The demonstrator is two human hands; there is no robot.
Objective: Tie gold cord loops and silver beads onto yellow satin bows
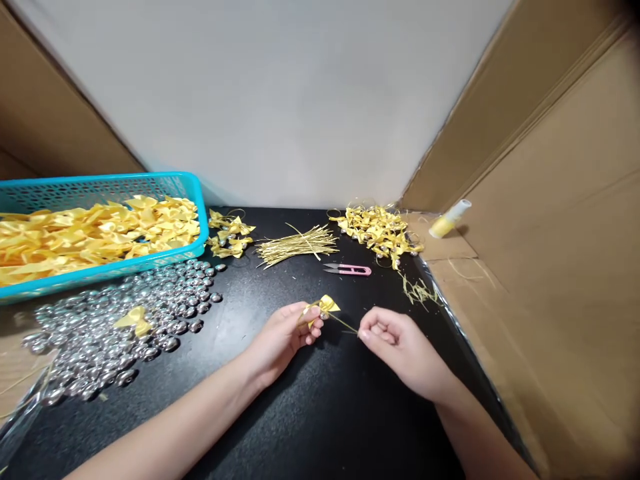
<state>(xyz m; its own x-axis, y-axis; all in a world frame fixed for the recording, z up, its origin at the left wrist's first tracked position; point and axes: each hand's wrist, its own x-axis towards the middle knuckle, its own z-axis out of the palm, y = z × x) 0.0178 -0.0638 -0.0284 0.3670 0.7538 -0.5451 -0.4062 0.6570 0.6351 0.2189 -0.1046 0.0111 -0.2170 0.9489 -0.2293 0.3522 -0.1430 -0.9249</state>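
Note:
My left hand (pixel 285 337) pinches a small yellow ribbon bow (pixel 326 306) just above the black table (pixel 280 413). A thin gold wire (pixel 344 324) runs from the bow to my right hand (pixel 395 347), whose fingertips are closed on its end. A small silver bell seems to sit under the bow, mostly hidden by my fingers. Both hands are near the middle of the table, a few centimetres apart.
A teal basket (pixel 197 200) of yellow bows stands at the back left, with a pile of silver bells (pixel 115 333) before it. Gold wires (pixel 295 245), pink snips (pixel 350 269), finished bows (pixel 380 230), a yellow tube (pixel 450 219). Cardboard walls on both sides.

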